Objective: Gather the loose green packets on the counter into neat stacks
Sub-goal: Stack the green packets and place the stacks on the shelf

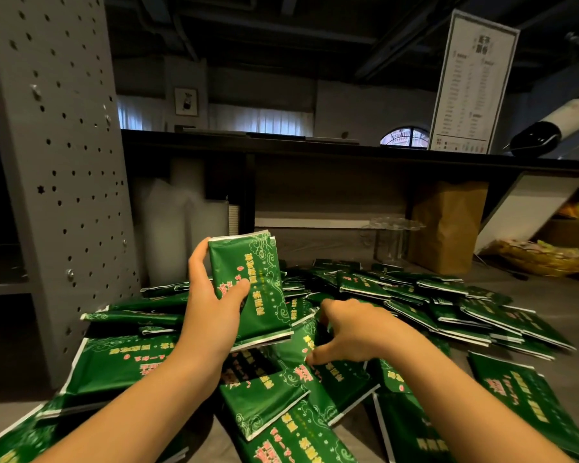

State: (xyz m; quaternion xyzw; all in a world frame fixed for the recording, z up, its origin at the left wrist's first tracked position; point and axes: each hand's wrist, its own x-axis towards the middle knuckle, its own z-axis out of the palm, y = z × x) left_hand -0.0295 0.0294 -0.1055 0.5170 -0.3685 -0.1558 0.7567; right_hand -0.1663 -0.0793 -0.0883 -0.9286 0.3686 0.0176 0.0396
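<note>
Head view, one moment. Left hand (211, 297) was raised above the heap, thumb across the printed face and fingers round the back, clamped on a held bundle (251, 262) of green packets stood nearly upright. The white edges showing at top and bottom suggested several packets together, fairly square. Right hand (355, 332) was down in the loose packets (448, 305), palm down, thumb spread wide toward the wearer, fingers bent into the pile. The fingertips were hidden among the wrappers, so I could not tell whether it had one pinched or only touched it. The packets lay strewn over the counter (532, 295), overlapping at all angles, from the pegboard panel (47, 162) on the left across toward the brown paper bag (448, 225) at the back. Nearer ones were blurred at the lower edge. No finished stack on the counter was plainly visible. Judgement: the step in hand was collecting, one packet at a time into the left-hand bundle, and most of the task lay ahead. The next move would call for lifting a single packet clear of its neighbours, turning it to match the bundle's print direction, and laying it flush on the face. Slippery wrappers might slide, so the left grip should hold firm while edges are squared.
</note>
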